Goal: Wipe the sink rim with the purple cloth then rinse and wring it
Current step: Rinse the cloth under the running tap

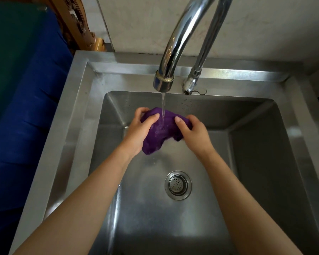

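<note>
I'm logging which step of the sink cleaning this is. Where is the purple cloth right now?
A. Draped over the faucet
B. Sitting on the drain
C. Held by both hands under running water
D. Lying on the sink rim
C: the left hand and right hand grip the cloth over the basin, with the stream from the faucet landing on it, well above the drain.

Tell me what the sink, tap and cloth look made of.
Sink: likely stainless steel, brushed grey with dull reflections. Tap: polished, chrome-like metal, mirror-bright highlights. Cloth: soft purple fabric, soaked and limp, bunched in folds; the fibre can't be told.
</note>
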